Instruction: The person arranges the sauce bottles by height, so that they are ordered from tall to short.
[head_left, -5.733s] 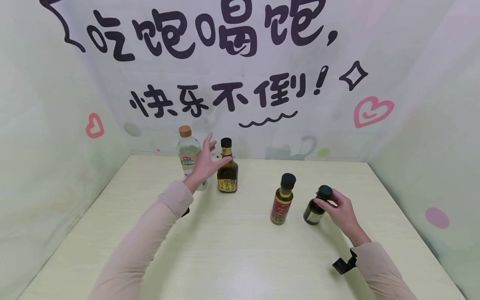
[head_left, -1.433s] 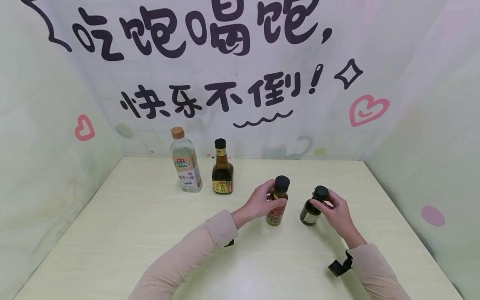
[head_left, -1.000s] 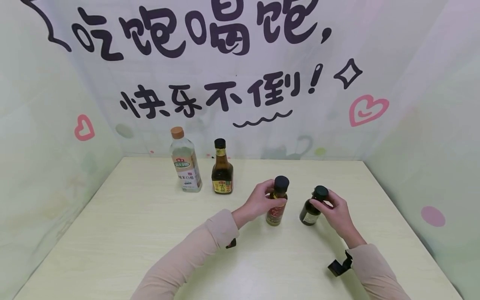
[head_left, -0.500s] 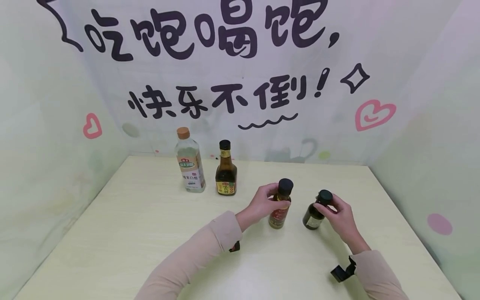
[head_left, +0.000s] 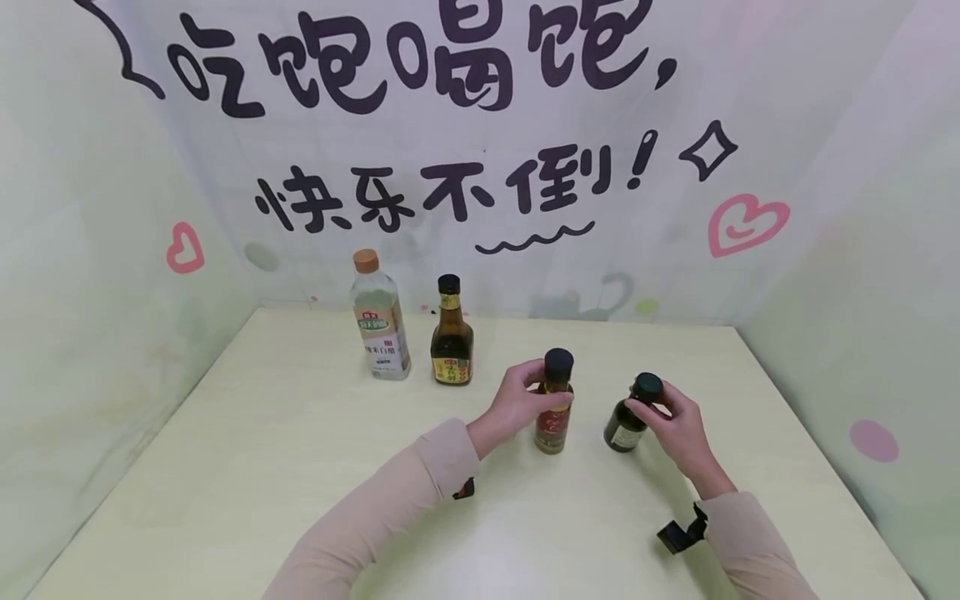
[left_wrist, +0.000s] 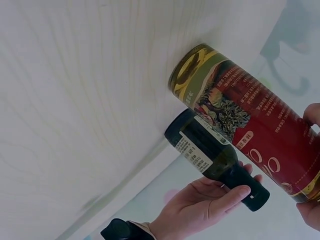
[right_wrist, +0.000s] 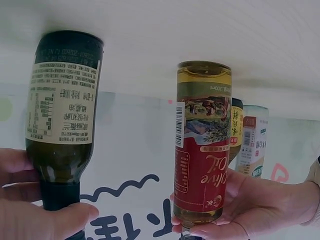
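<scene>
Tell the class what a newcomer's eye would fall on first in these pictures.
Two small bottles near the middle of the pale table draw the eye: the left hand grips the red-labelled oil bottle, and the right hand holds the dark green bottle at its cap. Behind them stand a clear bottle and a dark sauce bottle.

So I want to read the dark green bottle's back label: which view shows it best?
The right wrist view: the dark green bottle turns its white label squarely to it. The left wrist view shows that label slanted and small. The head view shows the bottle far off, the right hand at its cap.
</scene>
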